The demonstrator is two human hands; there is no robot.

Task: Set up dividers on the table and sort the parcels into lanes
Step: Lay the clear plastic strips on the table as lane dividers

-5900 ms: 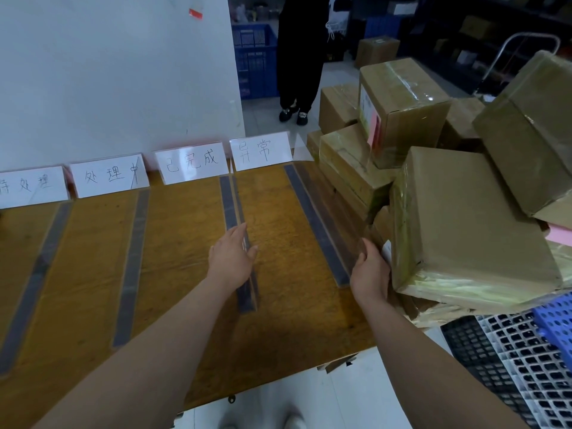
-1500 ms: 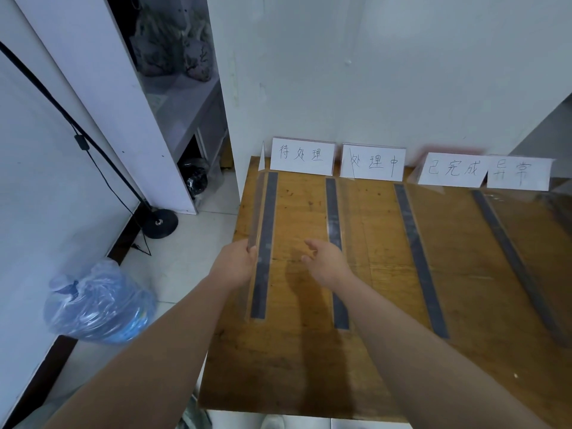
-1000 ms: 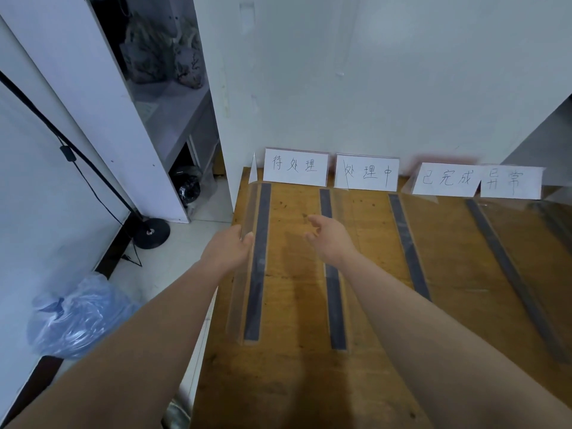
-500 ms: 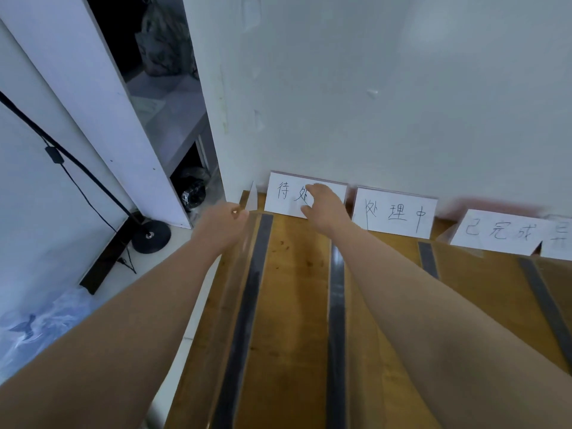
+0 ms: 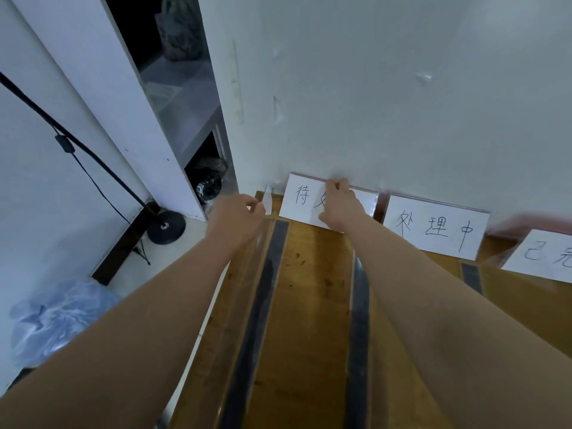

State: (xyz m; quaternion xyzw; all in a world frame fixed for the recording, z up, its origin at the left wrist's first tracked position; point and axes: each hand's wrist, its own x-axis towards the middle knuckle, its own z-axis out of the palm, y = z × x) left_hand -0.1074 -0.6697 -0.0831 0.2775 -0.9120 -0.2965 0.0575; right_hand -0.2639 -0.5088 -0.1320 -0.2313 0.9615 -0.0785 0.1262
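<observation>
Counted on the wooden table: three white label cards against the wall, the third cut off at the frame edge, and three dark tape strips, with one clear divider standing along the leftmost strip. Left hand at the divider's far end, fingers curled, pinching a small white card. Right hand on the first label card, fingers bent over its top edge, thumb at the bottom.
</observation>
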